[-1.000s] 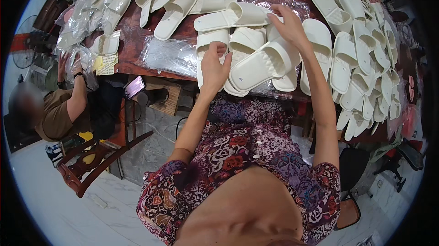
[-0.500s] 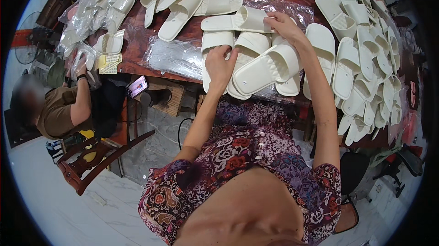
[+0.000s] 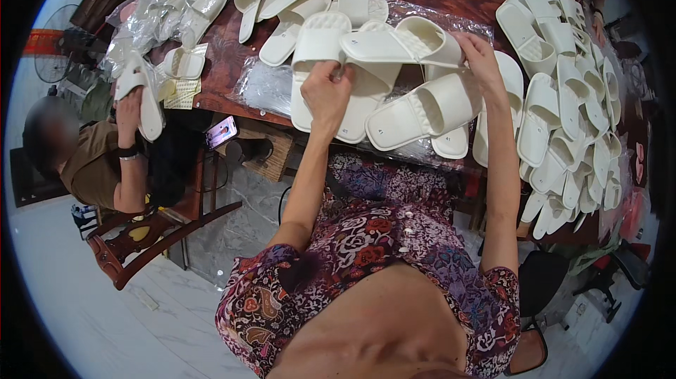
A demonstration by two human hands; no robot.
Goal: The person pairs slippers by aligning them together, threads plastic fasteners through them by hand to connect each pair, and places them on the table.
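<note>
Several cream slippers lie at the near edge of the table in front of me. My left hand (image 3: 327,95) is closed on a cream slipper (image 3: 322,35), its fingers tucked under the strap, and that slipper is tilted up. Another slipper (image 3: 373,44) is raised crosswise, its toe end pinched in my right hand (image 3: 483,62). Below it rests a loose slipper (image 3: 398,127), with one more partly covered beneath. Just right of my right forearm, a further slipper (image 3: 508,79) lies partly hidden.
A big heap of slippers (image 3: 567,125) covers the table's right side. Clear plastic bags (image 3: 271,87) lie left of my hands, with more slippers (image 3: 296,27) behind. At far left, a seated co-worker (image 3: 105,160) holds a slipper near bagged slippers (image 3: 201,9). A phone (image 3: 221,132) stands nearby.
My left hand has lifted a slipper by its strap, toe end up. My right hand has moved slightly right with its slipper raised. The co-worker now holds up a slipper.
</note>
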